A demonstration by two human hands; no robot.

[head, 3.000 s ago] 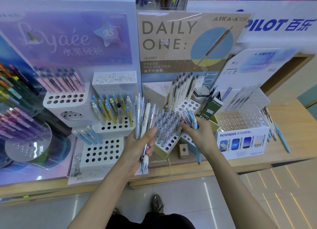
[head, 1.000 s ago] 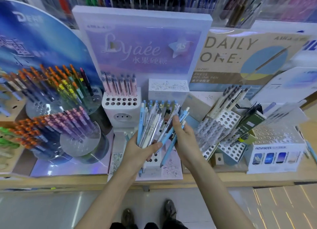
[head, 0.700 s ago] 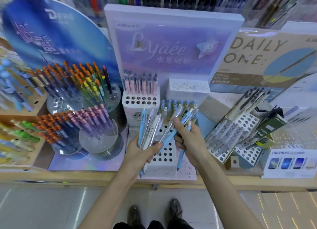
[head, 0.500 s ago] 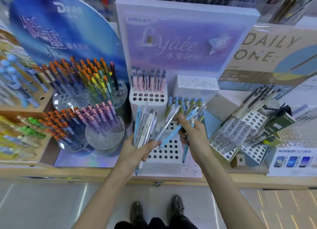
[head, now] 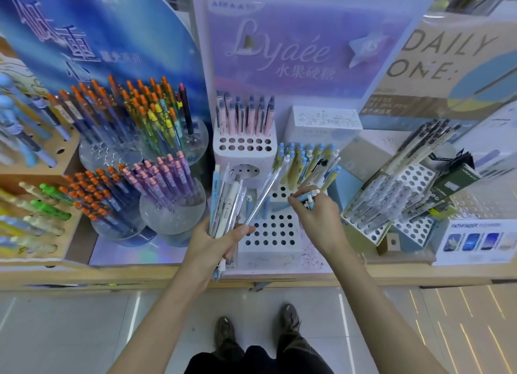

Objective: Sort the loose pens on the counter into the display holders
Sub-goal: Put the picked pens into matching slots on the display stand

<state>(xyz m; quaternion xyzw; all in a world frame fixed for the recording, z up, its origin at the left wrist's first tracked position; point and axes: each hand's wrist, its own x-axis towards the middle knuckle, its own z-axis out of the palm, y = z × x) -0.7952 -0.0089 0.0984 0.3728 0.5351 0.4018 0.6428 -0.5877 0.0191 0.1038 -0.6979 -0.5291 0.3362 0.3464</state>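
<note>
The left hand point(head: 215, 242) grips a bundle of pens point(head: 226, 200); the right hand point(head: 317, 219) pinches a blue pen point(head: 305, 198) above the white holder point(head: 268, 257), near the front edge of the tabletop point(head: 405, 273). I judge much sorting is left.

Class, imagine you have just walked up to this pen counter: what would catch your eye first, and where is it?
Front and centre, the left hand grips a bundle of pens while the right hand pinches light-blue pens over the white holder. On the left, orange-capped pens stand in fanned clusters, and the purple Lyaée sign rises behind.
</note>
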